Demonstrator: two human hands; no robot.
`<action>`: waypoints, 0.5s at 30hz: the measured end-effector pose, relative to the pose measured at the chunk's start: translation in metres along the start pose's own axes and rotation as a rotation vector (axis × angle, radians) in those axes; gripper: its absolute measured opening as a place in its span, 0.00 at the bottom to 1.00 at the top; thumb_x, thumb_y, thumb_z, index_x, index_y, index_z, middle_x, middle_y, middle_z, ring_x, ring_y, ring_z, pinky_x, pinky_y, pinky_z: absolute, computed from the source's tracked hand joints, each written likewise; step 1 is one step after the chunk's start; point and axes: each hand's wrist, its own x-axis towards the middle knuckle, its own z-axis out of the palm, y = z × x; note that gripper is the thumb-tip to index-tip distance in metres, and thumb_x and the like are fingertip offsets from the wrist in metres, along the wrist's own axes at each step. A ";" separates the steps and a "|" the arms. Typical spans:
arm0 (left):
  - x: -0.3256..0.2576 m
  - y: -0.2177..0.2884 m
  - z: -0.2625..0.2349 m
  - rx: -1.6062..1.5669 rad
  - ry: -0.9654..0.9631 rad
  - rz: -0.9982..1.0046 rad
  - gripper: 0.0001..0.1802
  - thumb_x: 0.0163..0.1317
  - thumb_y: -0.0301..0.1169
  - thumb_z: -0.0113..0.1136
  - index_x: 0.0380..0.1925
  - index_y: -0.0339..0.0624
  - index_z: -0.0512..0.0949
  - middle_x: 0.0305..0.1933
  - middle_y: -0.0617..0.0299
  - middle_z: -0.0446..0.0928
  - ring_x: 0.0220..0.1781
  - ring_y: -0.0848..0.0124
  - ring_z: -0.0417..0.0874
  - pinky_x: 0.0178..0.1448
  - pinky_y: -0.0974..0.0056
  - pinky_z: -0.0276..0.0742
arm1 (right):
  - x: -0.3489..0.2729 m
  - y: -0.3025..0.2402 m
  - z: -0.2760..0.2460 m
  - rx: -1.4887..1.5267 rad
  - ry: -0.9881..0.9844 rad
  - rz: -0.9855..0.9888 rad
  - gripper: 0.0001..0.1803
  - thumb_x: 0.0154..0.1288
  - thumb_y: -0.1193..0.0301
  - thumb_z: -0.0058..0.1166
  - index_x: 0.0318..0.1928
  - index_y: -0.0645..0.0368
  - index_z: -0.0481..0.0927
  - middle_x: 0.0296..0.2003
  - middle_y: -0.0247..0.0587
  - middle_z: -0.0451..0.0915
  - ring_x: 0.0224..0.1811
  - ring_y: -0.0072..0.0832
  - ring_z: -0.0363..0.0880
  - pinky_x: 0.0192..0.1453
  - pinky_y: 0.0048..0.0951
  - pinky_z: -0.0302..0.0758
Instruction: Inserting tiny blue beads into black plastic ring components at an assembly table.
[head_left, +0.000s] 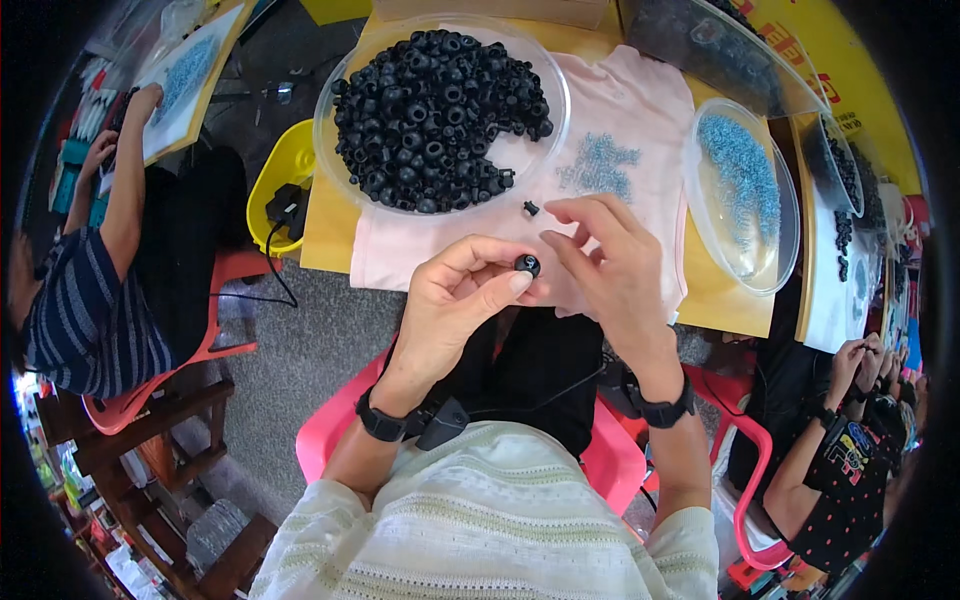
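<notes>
We note one small black ring part (527,265) pinched between thumb and forefinger of the left hand (455,300), held above the near edge of the pink cloth (640,110). The right hand (610,265) is just beside it, fingers loosely spread, holding nothing we can see. A second small black piece (531,208) lies on the cloth, near the clear bowl (335,95) of black parts. A loose pile of blue-grey bits (598,165) lies further out.
</notes>
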 end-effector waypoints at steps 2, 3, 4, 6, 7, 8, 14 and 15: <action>-0.001 0.001 0.001 0.028 0.017 0.026 0.11 0.66 0.23 0.57 0.47 0.32 0.76 0.44 0.52 0.81 0.43 0.67 0.85 0.50 0.64 0.81 | 0.005 0.012 0.010 -0.107 0.012 -0.054 0.12 0.55 0.77 0.61 0.41 0.56 0.80 0.35 0.38 0.78 0.30 0.34 0.80 0.33 0.32 0.76; -0.001 0.001 0.001 0.027 0.021 0.025 0.11 0.66 0.23 0.57 0.48 0.32 0.76 0.45 0.52 0.81 0.43 0.67 0.85 0.51 0.64 0.81 | 0.007 0.017 0.015 -0.132 0.022 -0.085 0.11 0.54 0.76 0.61 0.40 0.56 0.80 0.35 0.38 0.78 0.30 0.35 0.80 0.33 0.32 0.76; -0.002 0.001 0.000 0.025 0.025 0.025 0.12 0.66 0.23 0.57 0.48 0.32 0.76 0.45 0.53 0.81 0.44 0.67 0.85 0.51 0.64 0.81 | 0.009 0.022 0.019 -0.158 0.032 -0.116 0.11 0.54 0.76 0.62 0.40 0.57 0.80 0.34 0.38 0.77 0.30 0.35 0.80 0.33 0.32 0.76; -0.004 0.000 -0.002 0.028 0.035 0.029 0.13 0.65 0.23 0.58 0.49 0.32 0.76 0.45 0.53 0.81 0.44 0.67 0.85 0.51 0.64 0.81 | 0.012 0.024 0.021 -0.206 0.042 -0.160 0.10 0.54 0.76 0.62 0.39 0.57 0.79 0.35 0.39 0.78 0.30 0.35 0.80 0.33 0.32 0.76; -0.005 -0.001 -0.004 0.032 0.042 0.034 0.13 0.65 0.23 0.58 0.49 0.32 0.76 0.45 0.54 0.81 0.44 0.67 0.85 0.51 0.64 0.81 | 0.012 0.023 0.021 -0.228 0.043 -0.173 0.10 0.54 0.76 0.62 0.38 0.57 0.79 0.35 0.39 0.78 0.31 0.35 0.80 0.33 0.32 0.76; -0.006 -0.001 -0.005 0.036 0.049 0.038 0.14 0.65 0.24 0.59 0.50 0.32 0.75 0.44 0.54 0.81 0.43 0.68 0.85 0.51 0.64 0.81 | 0.013 0.022 0.021 -0.251 0.044 -0.186 0.09 0.55 0.77 0.61 0.38 0.58 0.79 0.35 0.39 0.78 0.31 0.35 0.80 0.32 0.32 0.75; -0.009 0.004 -0.003 0.017 0.059 0.063 0.14 0.65 0.21 0.58 0.51 0.33 0.76 0.46 0.58 0.80 0.44 0.72 0.83 0.52 0.67 0.80 | -0.003 -0.014 -0.012 0.397 -0.113 0.284 0.07 0.63 0.78 0.57 0.41 0.63 0.80 0.33 0.37 0.82 0.29 0.19 0.80 0.30 0.21 0.76; -0.010 0.004 -0.002 0.008 0.056 0.063 0.14 0.65 0.21 0.58 0.51 0.33 0.76 0.46 0.58 0.80 0.44 0.72 0.83 0.52 0.67 0.80 | -0.006 -0.024 -0.019 0.422 -0.137 0.295 0.07 0.63 0.78 0.58 0.42 0.64 0.80 0.33 0.37 0.82 0.29 0.17 0.79 0.31 0.19 0.76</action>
